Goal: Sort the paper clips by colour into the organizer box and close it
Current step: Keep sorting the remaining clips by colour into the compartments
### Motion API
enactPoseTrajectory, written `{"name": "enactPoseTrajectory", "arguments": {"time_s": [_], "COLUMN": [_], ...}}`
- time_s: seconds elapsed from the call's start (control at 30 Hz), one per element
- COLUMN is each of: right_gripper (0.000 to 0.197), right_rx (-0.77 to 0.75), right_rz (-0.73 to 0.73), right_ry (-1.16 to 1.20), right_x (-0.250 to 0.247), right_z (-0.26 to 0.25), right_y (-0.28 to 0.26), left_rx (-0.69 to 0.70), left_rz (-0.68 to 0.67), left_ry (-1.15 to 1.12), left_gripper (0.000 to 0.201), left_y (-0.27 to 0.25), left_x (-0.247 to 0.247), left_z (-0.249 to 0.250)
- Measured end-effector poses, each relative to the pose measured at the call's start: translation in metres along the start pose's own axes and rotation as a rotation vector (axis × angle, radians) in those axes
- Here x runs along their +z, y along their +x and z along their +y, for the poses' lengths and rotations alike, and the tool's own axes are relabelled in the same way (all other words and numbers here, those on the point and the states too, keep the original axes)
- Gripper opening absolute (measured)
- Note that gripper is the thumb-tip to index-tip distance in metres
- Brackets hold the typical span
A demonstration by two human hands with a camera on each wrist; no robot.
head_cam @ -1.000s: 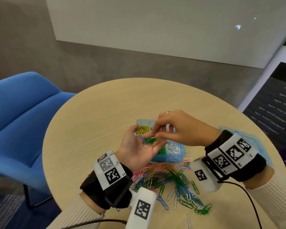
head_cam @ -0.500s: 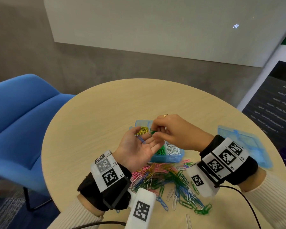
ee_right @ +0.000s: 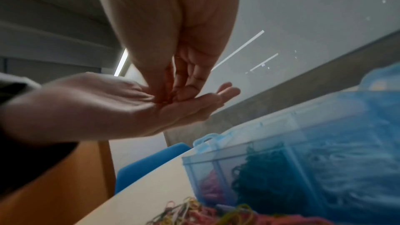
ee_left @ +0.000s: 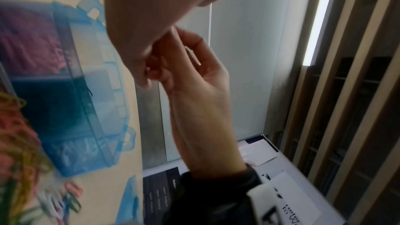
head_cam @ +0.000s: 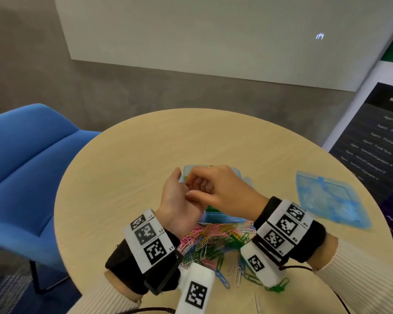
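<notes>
Blue organizer box (head_cam: 222, 219): translucent plastic, uncovered, standing on the round table (head_cam: 127, 168) at its centre, largely hidden behind both hands in the head view. Green clips show in the near compartment; the wrist views also show pink and white clips in neighbouring compartments.
Lid (head_cam: 327, 198): same blue plastic, lying flat on the table to the right, well apart from the box.
Loose paper clips (head_cam: 213, 243): mixed heap of pink, green, yellow, blue and white, on the table just in front of the box, between the two wrists. One white clip (head_cam: 237, 276) lies at the near edge of the heap.
Left hand (head_cam: 179, 205): held above the near left corner of the box, palm turned up, fingers extended and relaxed. It forms a flat tray; the right wrist view (ee_right: 121, 102) confirms the palm is uncurled.
Right hand (head_cam: 222, 189): above the box, fingers bunched and pointing down into the left palm. Thumb and fingertips (ee_right: 184, 91) touch the palm. Whether a clip is pinched between them cannot be told; the contact point is blurred and shadowed.
Contents of left palm: not discernible in any view.
Wrist bands: black, with printed square markers, one on each forearm.
Blue chair (head_cam: 32, 159): beside the table, left.
Dark printed panel (head_cam: 377, 141): beyond the table, right.
</notes>
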State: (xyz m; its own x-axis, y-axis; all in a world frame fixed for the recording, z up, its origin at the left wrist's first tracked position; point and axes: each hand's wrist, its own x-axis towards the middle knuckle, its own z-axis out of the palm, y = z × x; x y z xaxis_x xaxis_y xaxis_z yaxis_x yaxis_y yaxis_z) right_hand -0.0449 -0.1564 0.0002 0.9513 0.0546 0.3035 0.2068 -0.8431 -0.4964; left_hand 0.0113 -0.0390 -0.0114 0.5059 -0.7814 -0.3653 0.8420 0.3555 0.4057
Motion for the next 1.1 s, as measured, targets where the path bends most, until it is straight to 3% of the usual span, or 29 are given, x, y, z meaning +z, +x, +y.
{"name": "enactPoseTrajectory", "arguments": {"time_s": [0.13, 0.33, 0.5, 0.57, 0.67, 0.77, 0.9, 1.1], "right_gripper": [0.004, 0.005, 0.010, 0.010, 0.029, 0.033, 0.031, 0.021], "right_rx": [0.049, 0.039, 0.189, 0.316, 0.439, 0.435, 0.449, 0.453], "right_rz": [0.035, -0.091, 0.020, -0.039, -0.178, -0.179, -0.288, -0.136], "right_ry": [-0.003, -0.142, -0.284, -0.397, -0.462, -0.375, -0.367, -0.428], "right_x": [-0.004, -0.017, -0.035, -0.039, -0.041, -0.047, -0.056, -0.064], "right_z": [0.006, 0.007, 0.030, 0.044, 0.053, 0.048, 0.047, 0.061], "right_y": [0.004, 0.010, 0.023, 0.023, 0.013, -0.002, -0.031, -0.074], "left_rx": [-0.013, -0.048, -0.001, 0.011, 0.024, 0.046, 0.084, 0.209], "left_rz": [-0.106, -0.179, -0.108, -0.083, -0.066, -0.050, -0.038, -0.004], "left_ry": [0.071, 0.187, 0.436, 0.401, 0.363, 0.342, 0.348, 0.555], "left_gripper": [0.069, 0.067, 0.048, 0.045, 0.042, 0.041, 0.039, 0.032], "left_y": [-0.001, 0.003, -0.005, -0.007, -0.007, -0.006, -0.008, -0.010], "left_x": [0.002, -0.001, 0.006, 0.007, 0.006, 0.002, 0.001, 0.002], "left_z": [-0.001, -0.003, 0.001, 0.005, 0.013, 0.022, 0.029, 0.030]}}
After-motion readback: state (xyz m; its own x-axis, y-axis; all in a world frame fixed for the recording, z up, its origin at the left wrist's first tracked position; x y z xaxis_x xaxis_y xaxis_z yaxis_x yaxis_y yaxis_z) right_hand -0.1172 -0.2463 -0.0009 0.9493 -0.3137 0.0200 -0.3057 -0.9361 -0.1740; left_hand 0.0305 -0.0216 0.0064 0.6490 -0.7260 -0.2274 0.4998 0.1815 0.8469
